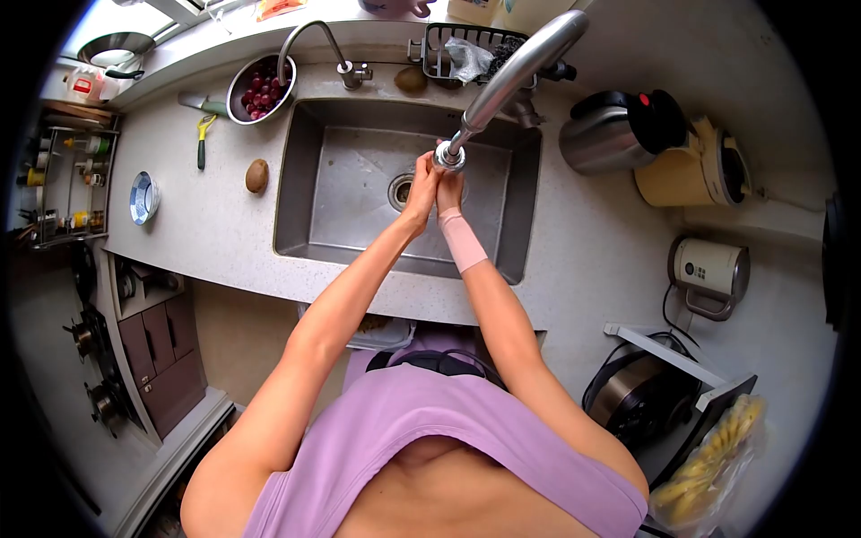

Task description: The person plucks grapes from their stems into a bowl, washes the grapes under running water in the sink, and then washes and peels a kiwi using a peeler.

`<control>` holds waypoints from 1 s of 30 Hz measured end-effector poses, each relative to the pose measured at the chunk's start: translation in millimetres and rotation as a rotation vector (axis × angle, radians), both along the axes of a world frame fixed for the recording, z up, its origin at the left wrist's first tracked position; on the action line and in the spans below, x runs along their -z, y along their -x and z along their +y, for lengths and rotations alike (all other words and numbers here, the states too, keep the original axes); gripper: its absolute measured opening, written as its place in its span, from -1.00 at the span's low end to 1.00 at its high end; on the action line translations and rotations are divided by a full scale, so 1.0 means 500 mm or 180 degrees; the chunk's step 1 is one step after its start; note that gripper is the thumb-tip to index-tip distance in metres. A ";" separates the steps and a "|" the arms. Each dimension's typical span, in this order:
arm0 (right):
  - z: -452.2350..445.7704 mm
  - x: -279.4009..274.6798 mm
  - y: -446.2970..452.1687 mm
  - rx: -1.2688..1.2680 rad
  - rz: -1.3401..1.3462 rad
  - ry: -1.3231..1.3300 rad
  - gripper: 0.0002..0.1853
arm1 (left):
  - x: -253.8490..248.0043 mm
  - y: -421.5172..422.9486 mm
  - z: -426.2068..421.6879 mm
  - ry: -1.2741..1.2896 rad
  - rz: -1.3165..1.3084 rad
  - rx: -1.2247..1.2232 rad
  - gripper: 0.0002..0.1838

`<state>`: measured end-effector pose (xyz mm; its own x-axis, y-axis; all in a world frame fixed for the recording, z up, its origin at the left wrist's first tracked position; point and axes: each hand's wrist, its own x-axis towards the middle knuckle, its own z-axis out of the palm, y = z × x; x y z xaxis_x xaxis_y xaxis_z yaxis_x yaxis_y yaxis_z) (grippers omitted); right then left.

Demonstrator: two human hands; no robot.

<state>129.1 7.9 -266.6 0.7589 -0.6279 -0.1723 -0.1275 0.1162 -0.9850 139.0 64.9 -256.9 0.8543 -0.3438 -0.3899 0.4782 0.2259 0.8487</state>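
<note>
Over the sink (341,229), my two hands meet directly beneath the spout of the large faucet (529,67). My left hand (421,188) lies against the right one, its visible fingers stretched forward, with no object showing in it. My right hand (450,190) has a pink band (462,242) around the wrist. The faucet head covers its fingers, so their pose is hidden. Just left of the hands is the round drain (401,190). Whether water is running, I cannot tell.
Left of the sink are a bowl of dark red fruit (262,90), a peeler (204,139), a knife (202,103), a brown oval fruit (257,176) and a patterned bowl (143,198). A smaller tap (327,49) stands behind. On the right is a steel kettle (601,134).
</note>
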 end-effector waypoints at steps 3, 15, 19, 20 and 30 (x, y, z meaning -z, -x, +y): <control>-0.044 0.062 -0.008 -0.0167 -0.0267 0.0488 -0.71 | -0.031 -0.004 -0.005 -0.0045 0.0398 0.0292 -0.62; -0.166 -0.058 0.097 -0.0720 -0.0431 0.2409 -0.37 | 0.009 -0.060 -0.004 0.1123 0.2602 0.0176 -0.37; -0.248 -0.087 0.009 0.0415 0.0610 0.1755 -0.12 | 0.045 -0.059 0.036 0.0676 0.2519 0.0267 -0.40; -0.272 -0.062 -0.029 0.0430 0.0820 0.2269 -0.10 | 0.051 -0.059 0.047 0.0666 0.2438 0.0284 -0.38; -0.180 0.177 0.089 -0.0075 0.0394 0.2794 -0.44 | 0.015 -0.046 0.199 -0.1305 0.0252 0.0794 -0.70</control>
<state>84.7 -82.3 -355.1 0.7811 -0.5568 0.2825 -0.2319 -0.6788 -0.6968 161.8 164.6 -264.3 0.7276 -0.3389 -0.5964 0.5418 -0.2493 0.8027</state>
